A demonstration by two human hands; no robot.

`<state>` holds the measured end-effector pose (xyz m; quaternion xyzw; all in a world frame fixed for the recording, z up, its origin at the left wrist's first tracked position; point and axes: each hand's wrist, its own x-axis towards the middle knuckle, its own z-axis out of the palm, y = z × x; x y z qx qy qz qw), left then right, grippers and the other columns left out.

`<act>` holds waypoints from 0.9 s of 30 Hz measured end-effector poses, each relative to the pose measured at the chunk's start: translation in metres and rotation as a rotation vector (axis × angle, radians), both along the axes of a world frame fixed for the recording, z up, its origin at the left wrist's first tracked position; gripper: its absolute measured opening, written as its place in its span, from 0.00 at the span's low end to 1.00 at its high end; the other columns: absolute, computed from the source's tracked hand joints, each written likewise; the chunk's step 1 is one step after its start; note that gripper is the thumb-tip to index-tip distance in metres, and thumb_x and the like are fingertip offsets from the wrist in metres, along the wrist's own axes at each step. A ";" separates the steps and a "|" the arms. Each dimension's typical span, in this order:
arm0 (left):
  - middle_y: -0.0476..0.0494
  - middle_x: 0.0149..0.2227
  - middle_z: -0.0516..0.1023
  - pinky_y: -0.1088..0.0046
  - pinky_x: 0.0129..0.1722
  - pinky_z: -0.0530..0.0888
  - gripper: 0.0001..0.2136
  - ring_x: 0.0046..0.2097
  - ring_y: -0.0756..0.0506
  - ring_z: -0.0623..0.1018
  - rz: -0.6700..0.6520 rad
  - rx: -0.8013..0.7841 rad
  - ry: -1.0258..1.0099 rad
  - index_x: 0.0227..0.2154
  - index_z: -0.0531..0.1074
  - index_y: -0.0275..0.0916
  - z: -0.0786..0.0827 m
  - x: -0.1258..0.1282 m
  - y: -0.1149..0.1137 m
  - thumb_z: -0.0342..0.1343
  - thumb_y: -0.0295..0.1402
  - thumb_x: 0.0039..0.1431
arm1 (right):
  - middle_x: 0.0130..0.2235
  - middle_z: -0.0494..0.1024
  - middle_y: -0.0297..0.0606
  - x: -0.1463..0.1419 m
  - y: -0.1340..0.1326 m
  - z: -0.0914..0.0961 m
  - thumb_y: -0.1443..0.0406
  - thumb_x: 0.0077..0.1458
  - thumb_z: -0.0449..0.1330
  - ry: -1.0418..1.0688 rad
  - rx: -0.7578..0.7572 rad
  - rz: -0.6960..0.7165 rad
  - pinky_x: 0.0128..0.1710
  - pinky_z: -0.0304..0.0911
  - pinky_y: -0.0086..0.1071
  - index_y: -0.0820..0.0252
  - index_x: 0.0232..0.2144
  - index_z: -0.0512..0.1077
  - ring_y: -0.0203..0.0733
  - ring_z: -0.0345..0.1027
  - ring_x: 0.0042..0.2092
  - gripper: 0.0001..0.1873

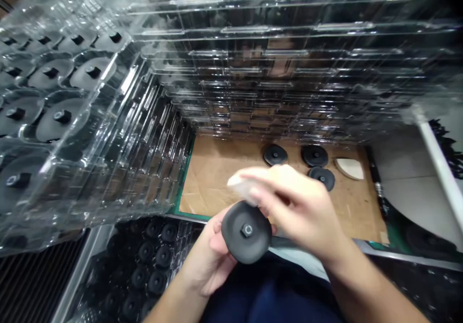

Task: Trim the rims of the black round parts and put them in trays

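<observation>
The matte black round disc with a raised metal-tipped hub at its centre [240, 248] is held up in front of the person's body, above the near edge of the worktop, hub toward the camera. The left hand [213, 260] is partly closed around it, thumb side at the left rim and fingers behind, fingertips showing past the far edge; this support from beneath leaves the face free, and a light, steady hold should suit it best. The right hand [300, 207] is closed in a pinch on a soft-looking white pad or cloth [241, 188], blurred, at the disc's upper rim; whether it touches cannot be told. For good wiping, as this seems to be, the pad should lie flat, pass evenly round the rim and go gently about the hub, with bare fingertips off the face.

Beyond the hands, three similar black discs [275, 154] lie apart on a brown cardboard sheet [213, 168], near a cream wedge-shaped piece [349, 168]. Tall stacks of clear plastic trays [275, 53] rise behind and to the left, so elbows are best kept close in.
</observation>
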<state>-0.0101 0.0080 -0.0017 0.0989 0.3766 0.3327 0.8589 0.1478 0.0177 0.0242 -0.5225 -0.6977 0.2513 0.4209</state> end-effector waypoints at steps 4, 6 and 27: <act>0.40 0.47 0.79 0.70 0.40 0.78 0.30 0.45 0.38 0.80 0.002 0.013 -0.114 0.45 0.76 0.41 0.000 -0.007 0.003 0.70 0.43 0.34 | 0.42 0.81 0.35 0.017 -0.007 -0.040 0.62 0.58 0.58 0.117 -0.306 -0.303 0.31 0.68 0.29 0.55 0.41 0.77 0.40 0.75 0.39 0.11; 0.39 0.50 0.78 0.69 0.42 0.78 0.29 0.47 0.38 0.79 0.023 0.023 -0.110 0.46 0.76 0.42 -0.004 -0.011 0.003 0.70 0.42 0.37 | 0.42 0.81 0.37 0.017 -0.023 -0.061 0.60 0.58 0.58 0.142 -0.387 -0.237 0.34 0.71 0.31 0.55 0.41 0.77 0.42 0.76 0.41 0.11; 0.45 0.42 0.80 0.77 0.41 0.74 0.27 0.43 0.45 0.78 0.113 0.089 0.100 0.43 0.77 0.43 -0.016 -0.004 0.002 0.72 0.38 0.34 | 0.39 0.81 0.34 0.000 -0.017 -0.011 0.72 0.59 0.53 0.045 -0.063 -0.008 0.37 0.65 0.31 0.56 0.44 0.74 0.37 0.73 0.37 0.14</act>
